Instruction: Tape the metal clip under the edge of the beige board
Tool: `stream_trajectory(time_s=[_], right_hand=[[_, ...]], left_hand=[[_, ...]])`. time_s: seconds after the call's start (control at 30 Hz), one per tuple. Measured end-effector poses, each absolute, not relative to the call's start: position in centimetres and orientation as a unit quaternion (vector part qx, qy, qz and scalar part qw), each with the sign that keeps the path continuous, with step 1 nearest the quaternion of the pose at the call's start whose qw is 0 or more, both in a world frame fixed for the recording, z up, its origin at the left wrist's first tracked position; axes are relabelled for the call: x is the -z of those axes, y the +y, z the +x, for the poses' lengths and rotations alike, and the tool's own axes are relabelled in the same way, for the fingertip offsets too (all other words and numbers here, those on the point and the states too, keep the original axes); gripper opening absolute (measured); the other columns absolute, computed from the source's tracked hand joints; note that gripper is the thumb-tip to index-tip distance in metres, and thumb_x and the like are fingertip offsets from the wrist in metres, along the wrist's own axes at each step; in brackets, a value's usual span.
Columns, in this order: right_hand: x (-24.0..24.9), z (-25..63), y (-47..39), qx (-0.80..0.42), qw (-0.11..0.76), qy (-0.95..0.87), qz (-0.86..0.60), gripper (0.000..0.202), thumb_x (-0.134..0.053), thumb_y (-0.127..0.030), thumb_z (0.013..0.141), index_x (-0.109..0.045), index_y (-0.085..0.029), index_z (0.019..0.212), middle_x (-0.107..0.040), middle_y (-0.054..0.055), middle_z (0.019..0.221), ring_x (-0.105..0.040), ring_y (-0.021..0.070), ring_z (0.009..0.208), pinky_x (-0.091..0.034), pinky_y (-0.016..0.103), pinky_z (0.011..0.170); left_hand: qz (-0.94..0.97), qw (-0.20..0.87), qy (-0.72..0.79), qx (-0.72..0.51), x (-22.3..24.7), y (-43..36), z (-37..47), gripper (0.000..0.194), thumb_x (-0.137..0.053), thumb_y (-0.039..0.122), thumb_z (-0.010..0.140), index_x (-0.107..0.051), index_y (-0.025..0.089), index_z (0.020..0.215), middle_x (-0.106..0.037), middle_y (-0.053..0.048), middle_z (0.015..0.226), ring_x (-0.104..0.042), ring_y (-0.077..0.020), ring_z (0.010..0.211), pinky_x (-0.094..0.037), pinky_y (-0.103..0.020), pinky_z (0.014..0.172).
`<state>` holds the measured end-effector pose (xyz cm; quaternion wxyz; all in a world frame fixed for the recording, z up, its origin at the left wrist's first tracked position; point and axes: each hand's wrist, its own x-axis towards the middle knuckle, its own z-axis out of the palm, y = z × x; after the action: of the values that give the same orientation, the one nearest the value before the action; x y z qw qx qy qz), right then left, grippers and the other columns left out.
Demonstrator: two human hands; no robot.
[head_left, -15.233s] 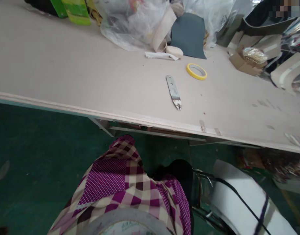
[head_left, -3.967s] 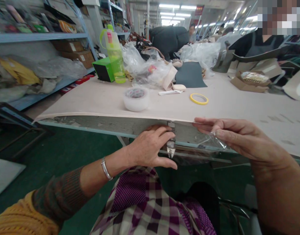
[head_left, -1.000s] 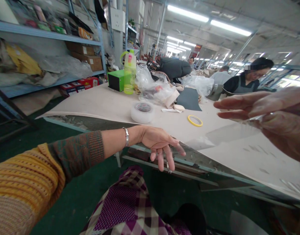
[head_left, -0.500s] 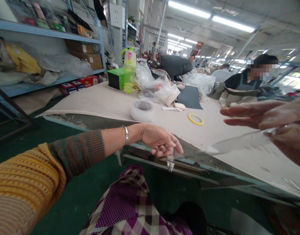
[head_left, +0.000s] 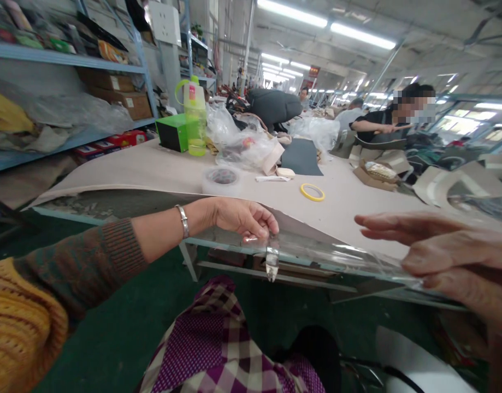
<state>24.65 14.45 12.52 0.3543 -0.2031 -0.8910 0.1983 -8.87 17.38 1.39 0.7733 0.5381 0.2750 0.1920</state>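
Observation:
A strip of clear tape (head_left: 351, 252) stretches along the table's front edge between my two hands. My left hand (head_left: 251, 219), with a silver bracelet at the wrist, is closed in a pinch on its left end. A short crumpled tail of the tape hangs below those fingers. At the right, my right hand (head_left: 443, 254) grips the other end between thumb and fingers, its upper fingers extended. A wide roll of clear tape (head_left: 221, 185) lies on the table behind my left hand, and a narrow yellow tape roll (head_left: 312, 192) is farther right.
On the table (head_left: 336, 210) stand a green box (head_left: 172, 132) and a yellow-green water bottle (head_left: 196, 123). Plastic bags (head_left: 246, 144) and a dark grey sheet (head_left: 302, 156) lie behind. A co-worker (head_left: 392, 117) is across at the right. Shelves (head_left: 70, 57) stand at the left.
My left hand has closed into a pinch at the table edge. My right hand has come lower, and the tape now runs more level along the edge. The view has shifted right.

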Motion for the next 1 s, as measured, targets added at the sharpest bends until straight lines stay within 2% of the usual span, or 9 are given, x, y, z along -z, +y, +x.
stream_trajectory(time_s=[0.13,0.3,0.4,0.5,0.6,0.7,0.83,0.9,1.0], right_hand=[[-11.1,25.4,12.5,-0.193,0.294,-0.913,-0.206,0.01,-0.069,-0.042,0.088,-0.075,-0.038,0.095,-0.072,-0.003,0.116,-0.07,0.0174,0.104,-0.058,0.014,0.083],[-7.0,27.0,11.5,-0.24,0.257,-0.891,-0.287,0.032,-0.075,-0.041,0.083,-0.07,-0.042,0.115,-0.067,-0.002,0.127,-0.066,0.0206,0.113,-0.057,0.023,0.094],[-4.2,28.0,10.8,-0.308,0.225,-0.86,-0.339,0.035,-0.072,-0.037,0.087,-0.067,-0.039,0.121,-0.071,0.0,0.119,-0.07,0.0194,0.101,-0.059,0.024,0.087],[-2.3,28.2,10.0,-0.408,0.223,-0.818,-0.34,0.023,-0.065,-0.032,0.092,-0.07,-0.036,0.115,-0.073,-0.002,0.103,-0.07,0.013,0.087,-0.058,0.018,0.078],[-1.4,27.8,9.5,-0.454,0.244,-0.787,-0.338,0.015,-0.066,-0.031,0.092,-0.075,-0.033,0.103,-0.074,-0.002,0.098,-0.069,0.0111,0.085,-0.056,0.015,0.076],[-0.8,27.9,9.8,-0.511,0.251,-0.75,-0.335,0.016,-0.07,-0.03,0.088,-0.076,-0.032,0.103,-0.073,0.0,0.1,-0.07,0.0125,0.087,-0.057,0.017,0.076],[0.2,28.5,11.1,-0.59,0.235,-0.698,-0.331,0.028,-0.076,-0.037,0.083,-0.075,-0.031,0.11,-0.073,0.005,0.111,-0.072,0.0195,0.094,-0.06,0.026,0.085],[0.8,28.1,11.9,-0.576,0.263,-0.678,-0.373,0.027,-0.073,-0.046,0.084,-0.078,-0.024,0.099,-0.075,0.008,0.098,-0.073,0.0196,0.085,-0.062,0.025,0.079],[1.3,26.4,12.8,-0.538,0.337,-0.63,-0.448,0.037,-0.075,-0.052,0.08,-0.072,-0.015,0.078,-0.072,0.008,0.076,-0.069,0.0164,0.068,-0.062,0.022,0.063]], left_hand=[[0.571,0.718,0.347,-0.194,-2.7,17.3,-9.7,0.037,-0.083,0.024,0.072,-0.061,0.014,0.1,-0.059,0.003,0.07,-0.051,-0.0065,0.054,-0.043,-0.015,0.049],[0.617,0.668,0.383,-0.165,-3.7,17.7,-10.2,0.04,-0.084,0.03,0.072,-0.06,0.016,0.101,-0.059,0.003,0.073,-0.052,-0.0065,0.055,-0.041,-0.015,0.049],[0.63,0.651,0.394,-0.155,-3.8,17.9,-10.1,0.039,-0.082,0.029,0.073,-0.059,0.016,0.101,-0.058,0.003,0.072,-0.051,-0.0067,0.055,-0.041,-0.015,0.048],[0.634,0.644,0.404,-0.143,-3.7,18.0,-9.8,0.037,-0.081,0.027,0.074,-0.059,0.016,0.102,-0.057,0.003,0.073,-0.051,-0.0064,0.055,-0.042,-0.015,0.049],[0.638,0.635,0.413,-0.137,-3.8,18.1,-9.7,0.035,-0.08,0.027,0.075,-0.06,0.016,0.102,-0.058,0.003,0.075,-0.05,-0.006,0.055,-0.042,-0.014,0.048],[0.644,0.621,0.422,-0.143,-4.0,18.2,-9.6,0.035,-0.079,0.025,0.074,-0.06,0.016,0.102,-0.059,0.002,0.075,-0.051,-0.0063,0.057,-0.043,-0.014,0.05],[0.626,0.634,0.426,-0.159,-4.2,17.9,-9.5,0.041,-0.076,0.021,0.071,-0.057,0.014,0.107,-0.062,0.002,0.076,-0.064,-0.012,0.071,-0.056,-0.024,0.071],[0.614,0.644,0.427,-0.162,-4.4,17.7,-9.3,0.046,-0.076,0.02,0.07,-0.055,0.014,0.11,-0.063,0.002,0.076,-0.068,-0.0155,0.075,-0.058,-0.03,0.075],[0.613,0.629,0.445,-0.175,-4.5,17.3,-9.0,0.052,-0.075,0.021,0.069,-0.054,0.014,0.117,-0.063,0.003,0.075,-0.069,-0.0162,0.071,-0.058,-0.029,0.07]])
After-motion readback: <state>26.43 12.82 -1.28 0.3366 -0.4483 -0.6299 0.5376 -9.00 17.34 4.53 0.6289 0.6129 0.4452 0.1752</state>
